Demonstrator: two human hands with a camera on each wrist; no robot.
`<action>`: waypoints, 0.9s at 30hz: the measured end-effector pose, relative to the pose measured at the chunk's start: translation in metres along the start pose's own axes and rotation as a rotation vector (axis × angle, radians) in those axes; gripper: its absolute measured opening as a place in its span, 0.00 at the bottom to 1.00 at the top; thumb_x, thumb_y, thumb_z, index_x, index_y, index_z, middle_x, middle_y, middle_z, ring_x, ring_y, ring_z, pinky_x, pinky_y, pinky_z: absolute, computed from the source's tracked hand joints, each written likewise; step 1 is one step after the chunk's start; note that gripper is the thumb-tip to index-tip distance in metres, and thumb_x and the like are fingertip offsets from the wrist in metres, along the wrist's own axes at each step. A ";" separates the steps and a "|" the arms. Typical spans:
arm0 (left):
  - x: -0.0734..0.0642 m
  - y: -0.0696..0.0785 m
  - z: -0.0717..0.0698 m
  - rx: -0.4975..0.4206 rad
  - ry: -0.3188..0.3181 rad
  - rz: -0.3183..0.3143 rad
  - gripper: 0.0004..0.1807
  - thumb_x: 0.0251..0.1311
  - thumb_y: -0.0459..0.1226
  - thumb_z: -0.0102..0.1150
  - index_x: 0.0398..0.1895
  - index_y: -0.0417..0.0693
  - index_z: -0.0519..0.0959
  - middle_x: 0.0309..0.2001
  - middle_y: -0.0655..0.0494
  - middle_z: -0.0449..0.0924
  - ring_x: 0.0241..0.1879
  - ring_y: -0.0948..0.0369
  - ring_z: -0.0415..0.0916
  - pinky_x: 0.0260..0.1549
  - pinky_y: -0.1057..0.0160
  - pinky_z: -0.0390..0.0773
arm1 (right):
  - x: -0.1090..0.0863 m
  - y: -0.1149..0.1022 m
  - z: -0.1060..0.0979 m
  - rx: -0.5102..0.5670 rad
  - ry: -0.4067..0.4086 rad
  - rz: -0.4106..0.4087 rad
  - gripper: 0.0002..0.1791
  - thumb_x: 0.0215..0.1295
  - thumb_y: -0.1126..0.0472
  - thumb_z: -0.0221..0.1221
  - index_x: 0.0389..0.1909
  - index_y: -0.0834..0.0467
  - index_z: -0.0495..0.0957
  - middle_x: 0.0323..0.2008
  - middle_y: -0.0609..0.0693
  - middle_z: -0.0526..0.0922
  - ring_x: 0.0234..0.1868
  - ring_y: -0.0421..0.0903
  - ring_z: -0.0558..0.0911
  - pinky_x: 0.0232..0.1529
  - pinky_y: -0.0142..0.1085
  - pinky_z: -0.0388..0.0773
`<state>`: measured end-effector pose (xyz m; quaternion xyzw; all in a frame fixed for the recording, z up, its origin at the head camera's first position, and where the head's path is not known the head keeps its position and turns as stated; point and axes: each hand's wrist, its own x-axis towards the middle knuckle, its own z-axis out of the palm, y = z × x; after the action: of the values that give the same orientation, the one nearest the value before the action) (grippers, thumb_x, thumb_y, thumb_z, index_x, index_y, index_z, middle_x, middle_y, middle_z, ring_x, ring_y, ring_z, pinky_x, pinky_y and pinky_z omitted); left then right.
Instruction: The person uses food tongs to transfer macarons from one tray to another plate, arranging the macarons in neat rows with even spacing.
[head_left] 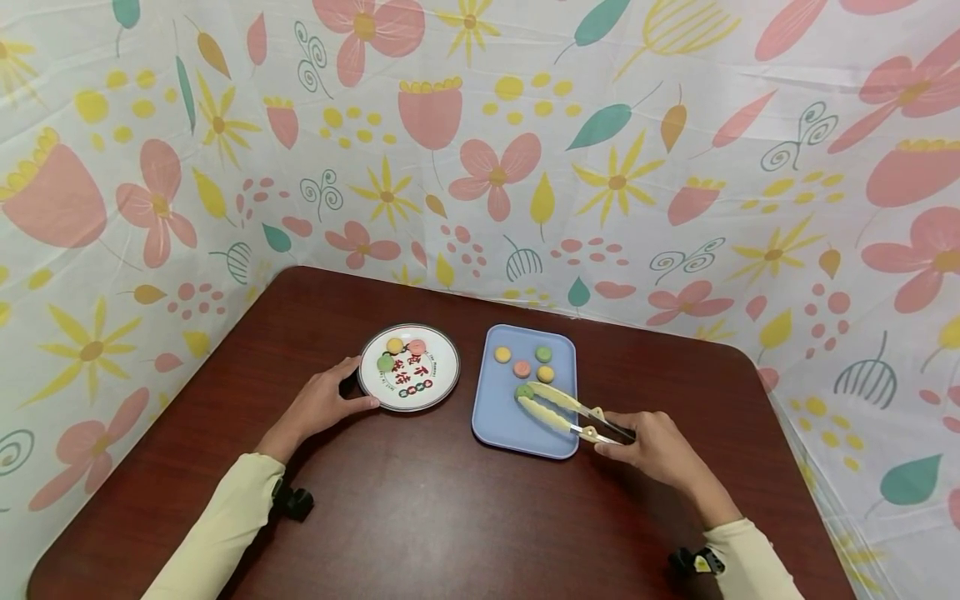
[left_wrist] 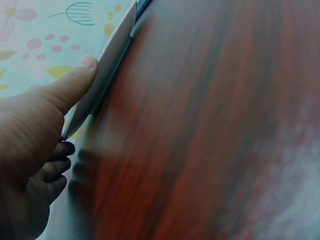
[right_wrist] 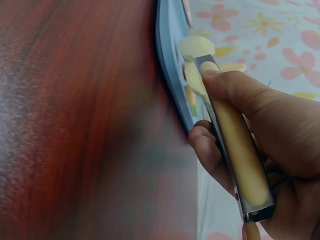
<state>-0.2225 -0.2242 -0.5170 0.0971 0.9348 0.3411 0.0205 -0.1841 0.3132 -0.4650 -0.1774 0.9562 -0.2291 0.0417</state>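
Note:
My left hand holds the rim of a round white plate with red lettering, its thumb along the edge. On the plate lie a yellow macaron, a pink macaron and a green macaron. To the right is a blue rectangular tray with several macarons. My right hand grips metal tongs with cream tips. Those tips stand over the tray, on either side of another green macaron; whether both touch it I cannot tell.
Elsewhere on the tray are two yellow macarons, a pink macaron and a green macaron. Everything stands on a dark red-brown wooden table with rounded corners. A flower-patterned cloth hangs behind the table and along its sides.

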 end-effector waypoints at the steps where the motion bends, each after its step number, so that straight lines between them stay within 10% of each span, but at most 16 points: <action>1: 0.000 0.000 0.000 -0.003 0.002 -0.002 0.57 0.53 0.62 0.72 0.78 0.39 0.61 0.76 0.37 0.61 0.77 0.40 0.55 0.69 0.38 0.64 | 0.000 0.000 -0.001 -0.001 0.003 -0.001 0.32 0.57 0.50 0.75 0.60 0.62 0.83 0.37 0.47 0.87 0.23 0.37 0.70 0.20 0.29 0.68; 27: 0.001 -0.001 0.000 -0.011 -0.004 0.002 0.57 0.53 0.62 0.72 0.79 0.40 0.61 0.76 0.37 0.61 0.76 0.40 0.56 0.70 0.38 0.63 | 0.050 -0.052 -0.046 -0.021 0.006 -0.152 0.32 0.59 0.50 0.74 0.62 0.62 0.81 0.16 0.39 0.73 0.16 0.37 0.66 0.18 0.30 0.64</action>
<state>-0.2234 -0.2250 -0.5173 0.0987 0.9327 0.3462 0.0227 -0.2217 0.2711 -0.4006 -0.2493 0.9424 -0.2221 0.0195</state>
